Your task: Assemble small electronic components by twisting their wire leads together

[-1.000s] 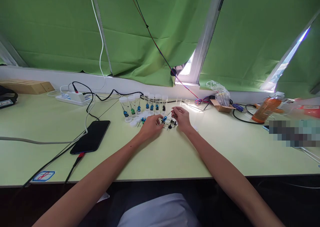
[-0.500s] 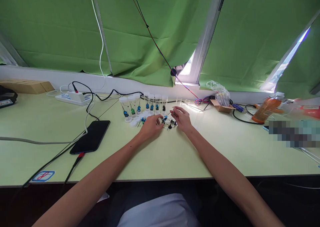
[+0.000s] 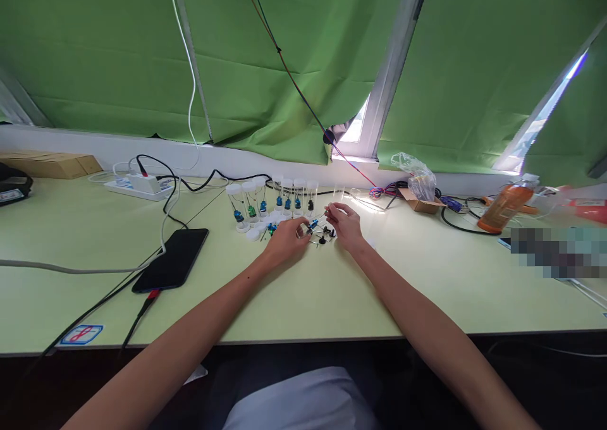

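My left hand (image 3: 288,239) rests over the table with thumb and fingers closed on a small blue piece (image 3: 312,224) that has a thin metal rod. Close to it, my right hand (image 3: 346,225) is pinched at the rod's upper end; whether it grips the rod or something else is too small to tell. Below and between the hands lie several small black pieces (image 3: 323,239) with thin rods. More blue pieces (image 3: 272,228) lie left of my left hand, near white round caps (image 3: 253,234). Behind stand several clear tubes (image 3: 250,197) containing blue, green or black pieces.
A black phone (image 3: 171,259) lies at the left with a cable plugged in. Behind it sits a white power strip (image 3: 140,185). At the right are a small cardboard box (image 3: 421,203) with a plastic bag and a tilted bottle (image 3: 506,206). Cables run along the wall.
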Available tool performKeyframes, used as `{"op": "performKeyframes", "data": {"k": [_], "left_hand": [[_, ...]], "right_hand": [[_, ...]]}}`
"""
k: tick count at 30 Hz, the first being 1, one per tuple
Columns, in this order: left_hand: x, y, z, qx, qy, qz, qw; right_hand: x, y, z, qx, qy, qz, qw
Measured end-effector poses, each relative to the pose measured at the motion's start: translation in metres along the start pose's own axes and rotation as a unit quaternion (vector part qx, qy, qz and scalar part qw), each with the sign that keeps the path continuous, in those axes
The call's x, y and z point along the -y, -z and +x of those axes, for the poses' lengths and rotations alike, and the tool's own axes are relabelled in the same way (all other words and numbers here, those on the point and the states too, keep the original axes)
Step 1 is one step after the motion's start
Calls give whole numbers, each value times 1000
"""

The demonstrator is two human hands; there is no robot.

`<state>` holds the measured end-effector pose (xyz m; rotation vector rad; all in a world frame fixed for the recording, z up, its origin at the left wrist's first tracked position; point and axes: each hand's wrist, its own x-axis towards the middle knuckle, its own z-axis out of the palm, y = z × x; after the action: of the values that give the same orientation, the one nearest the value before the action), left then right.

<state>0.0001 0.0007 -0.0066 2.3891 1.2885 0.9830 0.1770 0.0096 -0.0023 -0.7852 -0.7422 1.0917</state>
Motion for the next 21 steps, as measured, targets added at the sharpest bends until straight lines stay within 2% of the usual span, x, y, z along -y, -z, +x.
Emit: {"op": "performKeyframes", "data": {"k": [12,21], "left_hand": [[-5,2,-1,-4,17,3,1000],[-4,0,0,-14,8,7,1000]], "right_hand": [[-1,-2,-2,-13,20,-60,998],[-5,1,0,1,71,-118,990]]}}
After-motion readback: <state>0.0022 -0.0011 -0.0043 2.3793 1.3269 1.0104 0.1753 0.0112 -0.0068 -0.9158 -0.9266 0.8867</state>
